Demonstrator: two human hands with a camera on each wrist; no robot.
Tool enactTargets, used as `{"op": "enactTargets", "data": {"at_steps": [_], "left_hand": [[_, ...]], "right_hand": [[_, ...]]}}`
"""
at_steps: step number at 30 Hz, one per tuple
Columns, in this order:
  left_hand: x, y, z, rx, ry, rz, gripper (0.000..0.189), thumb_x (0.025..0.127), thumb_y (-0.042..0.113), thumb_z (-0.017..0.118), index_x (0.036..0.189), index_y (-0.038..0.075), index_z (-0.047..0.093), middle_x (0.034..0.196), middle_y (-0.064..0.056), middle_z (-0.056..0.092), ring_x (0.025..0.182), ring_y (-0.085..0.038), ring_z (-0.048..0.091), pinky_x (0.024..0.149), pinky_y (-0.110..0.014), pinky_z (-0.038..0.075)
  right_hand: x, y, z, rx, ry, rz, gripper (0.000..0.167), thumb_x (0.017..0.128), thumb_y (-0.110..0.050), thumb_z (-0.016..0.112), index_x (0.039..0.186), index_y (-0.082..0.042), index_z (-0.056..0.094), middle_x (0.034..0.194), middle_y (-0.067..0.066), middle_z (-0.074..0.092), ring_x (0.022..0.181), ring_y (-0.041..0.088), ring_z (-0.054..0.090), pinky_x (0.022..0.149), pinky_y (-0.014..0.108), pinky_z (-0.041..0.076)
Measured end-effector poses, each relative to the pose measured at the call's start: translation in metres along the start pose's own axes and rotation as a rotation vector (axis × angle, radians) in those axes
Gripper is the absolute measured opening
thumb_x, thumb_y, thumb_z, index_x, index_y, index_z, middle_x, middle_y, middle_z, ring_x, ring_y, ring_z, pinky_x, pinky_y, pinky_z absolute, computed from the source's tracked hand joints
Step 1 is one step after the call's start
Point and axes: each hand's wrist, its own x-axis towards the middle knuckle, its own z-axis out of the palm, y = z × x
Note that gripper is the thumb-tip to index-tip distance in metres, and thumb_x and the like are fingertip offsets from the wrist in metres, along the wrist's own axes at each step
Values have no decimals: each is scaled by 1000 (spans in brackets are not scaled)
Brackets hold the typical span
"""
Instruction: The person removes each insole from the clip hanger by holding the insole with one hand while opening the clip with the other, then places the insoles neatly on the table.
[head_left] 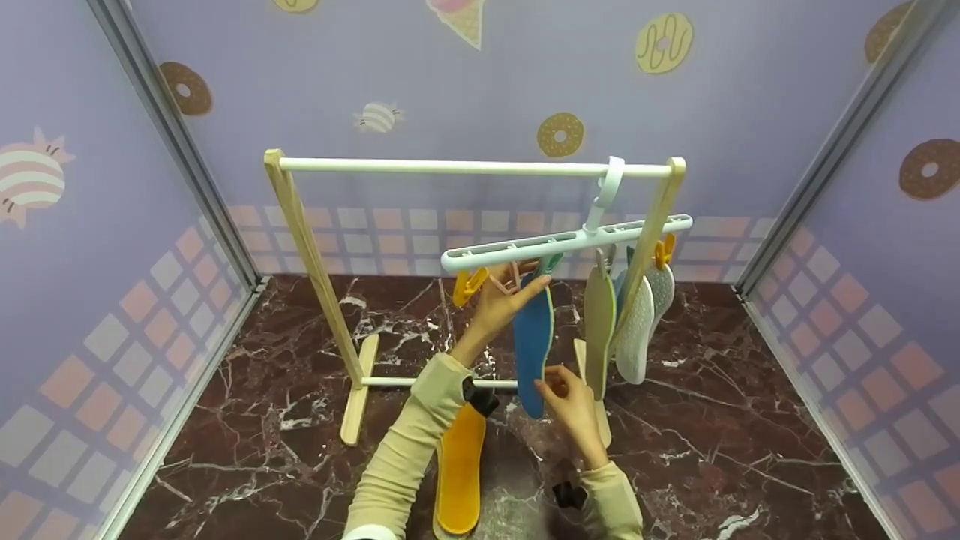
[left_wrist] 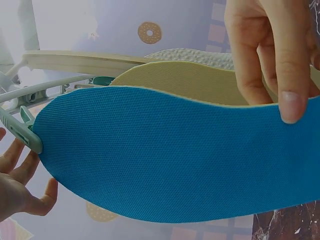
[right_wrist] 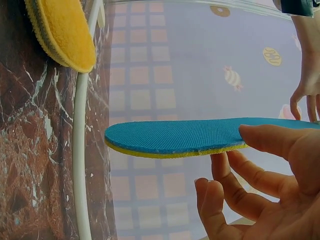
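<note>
A blue insole (head_left: 531,345) with a yellow underside hangs from a pale green clip (left_wrist: 22,132) on a mint-white clip hanger (head_left: 570,241). Close to that clip, my left hand (head_left: 499,304) has its fingers spread loosely, the thumb at the insole's upper edge. Lower down, my right hand (head_left: 568,397) pinches the insole's side edge, thumb on the blue face and fingertips behind. A beige insole (head_left: 598,330) and a white dimpled insole (head_left: 636,330) hang farther right on the same hanger. The hanger tilts, its left end lower.
The hanger hooks over the white rail (head_left: 450,166) of a wooden rack, near its right post (head_left: 651,247). An orange clip (head_left: 469,286) dangles near the hanger's left end. On the dark marbled surface lies a yellow fuzzy insole (head_left: 459,472), partly under my left sleeve. Patterned walls enclose the space.
</note>
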Motion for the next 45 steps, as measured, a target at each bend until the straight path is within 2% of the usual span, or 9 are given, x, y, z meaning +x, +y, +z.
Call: {"op": "enactTargets", "data": {"at_steps": [6, 13, 20, 25, 31, 35, 41, 42, 45], "left_hand": [[0, 0, 2, -23, -1, 21, 34, 81, -4, 57, 113, -13, 51, 114, -29, 55, 106, -32, 56, 90, -30, 47], [0, -1, 3, 51, 83, -20, 27, 85, 0, 56, 108, -12, 55, 107, -28, 59, 95, -30, 61, 83, -28, 50], [-1, 0, 3, 70, 89, -64, 28, 85, 6, 57, 107, -11, 56, 105, -27, 60, 96, -34, 60, 83, -28, 50], [-1, 0, 4, 120, 93, -79, 31, 85, 13, 59, 106, -10, 57, 104, -26, 61, 97, -32, 60, 83, -28, 50], [0, -3, 4, 183, 88, -105, 43, 83, 33, 60, 104, -5, 59, 102, -21, 64, 97, -26, 60, 84, -26, 48], [-1, -5, 5, 197, 116, -130, 50, 80, 41, 60, 106, -2, 59, 99, -18, 66, 94, -22, 61, 83, -25, 47], [1, -7, 8, 195, 180, -124, 37, 83, 25, 62, 108, -1, 57, 108, -18, 62, 98, -21, 59, 85, -24, 47], [1, -7, 9, 199, 191, -124, 35, 83, 24, 63, 107, -1, 57, 106, -17, 63, 95, -19, 60, 84, -23, 47], [1, -6, 10, 228, 213, -162, 23, 83, 24, 63, 86, 1, 59, 86, -10, 65, 78, -8, 56, 71, -17, 43]], "right_hand": [[-1, 1, 1, 6, 2, 5, 16, 81, -15, 64, 93, -4, 65, 77, 12, 68, 67, 19, 64, 59, 23, 50], [-2, 1, 0, 4, -1, -10, 14, 81, -14, 63, 91, -3, 65, 80, 12, 68, 68, 21, 64, 59, 21, 48], [-4, 1, 0, 33, -12, -18, 14, 81, -11, 63, 90, -1, 64, 84, 15, 68, 72, 26, 65, 63, 24, 51], [-4, 1, 0, 57, -6, -5, 14, 80, -11, 63, 91, -1, 65, 83, 16, 68, 72, 25, 64, 62, 24, 50], [-3, 3, 0, 53, -17, -26, 14, 81, -11, 63, 90, -1, 66, 80, 16, 68, 69, 22, 64, 61, 22, 49], [-4, 3, 0, 32, -27, -29, 15, 82, -13, 63, 92, -3, 66, 77, 14, 68, 68, 19, 63, 59, 20, 48], [-5, 3, -1, 7, -43, -49, 15, 82, -14, 63, 93, -4, 66, 73, 12, 67, 65, 16, 62, 58, 19, 46], [-5, 3, -1, 6, -46, -53, 15, 82, -14, 63, 93, -4, 66, 73, 11, 67, 64, 16, 62, 57, 19, 46], [-5, 3, -1, 6, -47, -59, 15, 82, -14, 63, 93, -4, 66, 71, 11, 67, 61, 12, 60, 56, 18, 45]]}}
